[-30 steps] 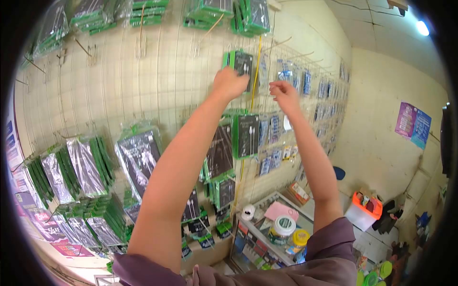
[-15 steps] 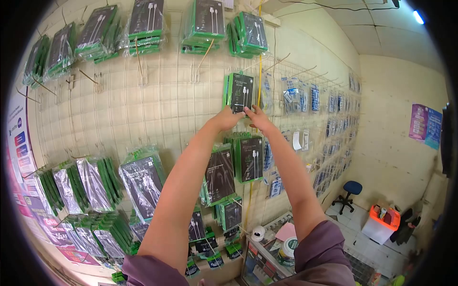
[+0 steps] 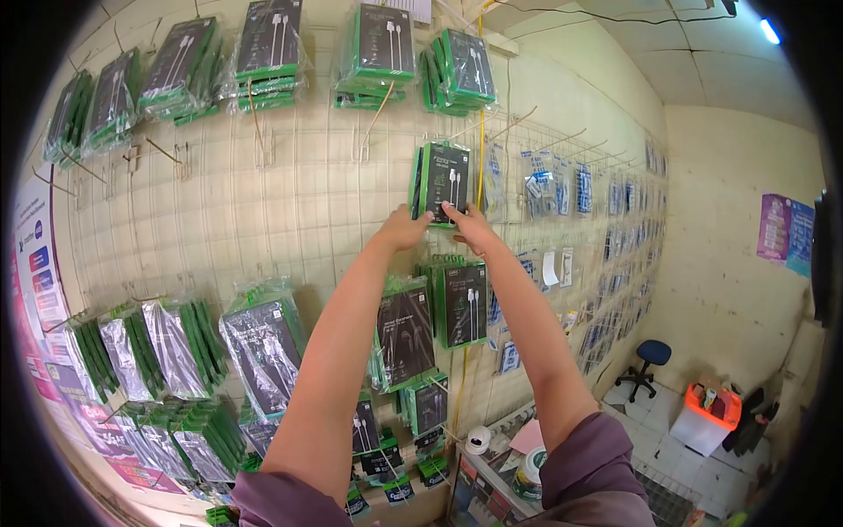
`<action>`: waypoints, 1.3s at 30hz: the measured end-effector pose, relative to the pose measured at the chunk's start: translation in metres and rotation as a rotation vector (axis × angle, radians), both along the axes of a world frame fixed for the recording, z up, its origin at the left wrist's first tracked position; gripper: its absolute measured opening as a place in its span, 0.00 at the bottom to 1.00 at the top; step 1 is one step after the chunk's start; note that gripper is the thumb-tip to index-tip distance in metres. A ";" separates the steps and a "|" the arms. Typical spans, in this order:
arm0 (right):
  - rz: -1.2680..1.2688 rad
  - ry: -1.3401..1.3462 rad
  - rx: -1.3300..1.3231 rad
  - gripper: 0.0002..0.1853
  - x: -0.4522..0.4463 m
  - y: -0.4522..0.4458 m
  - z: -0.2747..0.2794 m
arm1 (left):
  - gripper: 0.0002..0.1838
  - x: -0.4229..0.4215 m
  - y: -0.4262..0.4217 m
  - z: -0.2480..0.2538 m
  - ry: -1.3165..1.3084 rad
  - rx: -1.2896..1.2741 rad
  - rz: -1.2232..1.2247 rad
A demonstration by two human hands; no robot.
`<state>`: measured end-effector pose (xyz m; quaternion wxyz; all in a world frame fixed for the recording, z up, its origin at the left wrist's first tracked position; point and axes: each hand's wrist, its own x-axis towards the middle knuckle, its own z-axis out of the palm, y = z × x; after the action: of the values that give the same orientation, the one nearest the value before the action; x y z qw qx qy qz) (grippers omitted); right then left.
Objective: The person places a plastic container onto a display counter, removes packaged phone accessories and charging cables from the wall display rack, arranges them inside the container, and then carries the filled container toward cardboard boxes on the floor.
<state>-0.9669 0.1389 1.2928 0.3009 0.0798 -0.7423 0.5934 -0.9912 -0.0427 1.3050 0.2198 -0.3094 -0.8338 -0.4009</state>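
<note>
Black-and-green charging cable boxes [image 3: 445,180] hang on a wall hook at chest-to-head height, with a white cable pictured on the front one. My left hand [image 3: 406,229] is closed on their lower left edge, thumb toward the front. On the lower right, my right hand [image 3: 471,228] grips the same boxes, its thumb pressed on the front face and fingers at the side and beneath. Just below my hands hangs another cable box [image 3: 464,301], beside a bagged earphone pack [image 3: 406,334]. How many boxes I hold is hidden.
Bagged cable boxes [image 3: 269,35] hang along the top of the wire grid [image 3: 307,193], whose bare hooks stick out. More packs [image 3: 263,342] hang lower left. Blue-and-white packs [image 3: 540,180] line the right side. A glass counter [image 3: 492,474] stands below, with a chair [image 3: 652,356] behind.
My left fingers have shifted from the boxes' lower front to their left edge. The right hand stays on the lower right. The whole view has shifted slightly, so things appear lower.
</note>
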 end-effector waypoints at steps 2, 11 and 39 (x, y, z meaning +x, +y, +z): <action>0.109 -0.050 -0.133 0.34 -0.007 0.013 0.002 | 0.41 -0.001 0.003 0.006 0.027 0.091 0.045; 0.453 0.086 -0.423 0.21 0.071 0.017 0.028 | 0.36 0.051 0.020 0.034 -0.112 0.329 -0.193; 0.290 0.368 -0.531 0.16 0.184 0.039 0.042 | 0.38 0.188 0.067 0.037 0.107 0.414 -0.274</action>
<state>-0.7834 0.1779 1.3350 0.3526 0.2088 -0.4763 0.7780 -0.8032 0.0238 1.3424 0.2658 -0.3888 -0.6715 -0.5721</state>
